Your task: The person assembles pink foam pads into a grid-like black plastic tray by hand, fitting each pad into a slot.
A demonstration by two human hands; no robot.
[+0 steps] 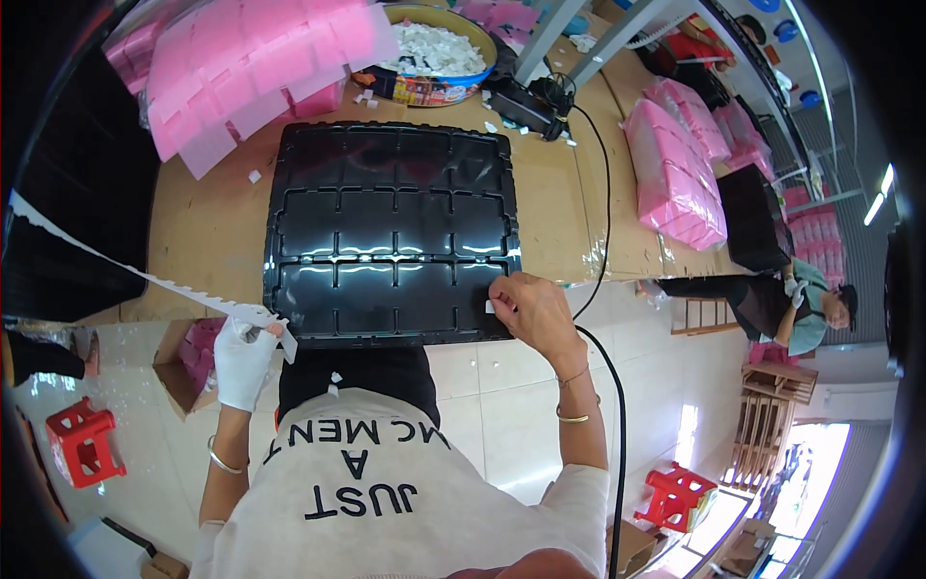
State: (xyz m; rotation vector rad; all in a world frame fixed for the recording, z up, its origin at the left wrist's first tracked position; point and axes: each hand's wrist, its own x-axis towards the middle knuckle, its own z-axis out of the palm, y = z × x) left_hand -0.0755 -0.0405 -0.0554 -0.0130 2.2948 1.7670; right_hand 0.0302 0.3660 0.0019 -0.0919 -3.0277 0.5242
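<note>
A black plastic tray [367, 234] with rows of shallow compartments lies on the cardboard-covered table, its near edge at my waist. My left hand [241, 365], in a white glove, is closed on the end of a long white strip [183, 290] with a jagged edge, beside the tray's near left corner. The strip runs up to the far left, past the table edge. At the tray's near right corner, my bare right hand [540, 317] pinches a small white piece [489, 307] between thumb and fingers, over or against the tray's edge.
Pink sheet stacks [260, 72] and a round tub [434, 90] of white scraps stand behind the tray. A black device [526, 106] and black cable [610, 193] lie right of them. Wrapped pink bundles [675, 179] sit farther right; a co-worker [810, 314] stands beyond.
</note>
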